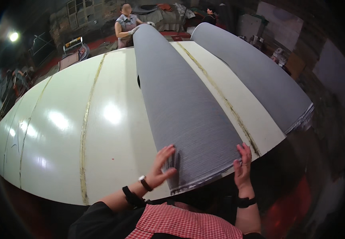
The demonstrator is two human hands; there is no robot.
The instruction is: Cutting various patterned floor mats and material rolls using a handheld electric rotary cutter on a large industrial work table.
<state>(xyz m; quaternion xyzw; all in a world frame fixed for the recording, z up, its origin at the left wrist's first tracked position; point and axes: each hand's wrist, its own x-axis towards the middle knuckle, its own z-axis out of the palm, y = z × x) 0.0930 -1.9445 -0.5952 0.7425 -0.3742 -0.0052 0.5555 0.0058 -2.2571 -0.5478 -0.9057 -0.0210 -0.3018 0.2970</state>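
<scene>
A long roll of grey fabric [184, 95] lies lengthwise over the pale table, its near end by me with layered, uneven edges. My left hand [162, 167] is at the roll's left side near that end, fingers spread and thumb apart, gripping nothing. On the opposite side my right hand [242, 161] is raised with its fingers outstretched, close beside the roll's right edge. I cannot tell whether either hand presses on the fabric. At the far end, a co-worker's gloved hands [134, 30] rest at the roll.
The glossy table [60, 139] has yellowish seam strips [85, 131] across it. A second grey roll [252, 67] lies to the right. A co-worker [125, 24] stands at the table's far edge, and another person [210, 16] is farther back. Covered piles [164, 20] stand behind.
</scene>
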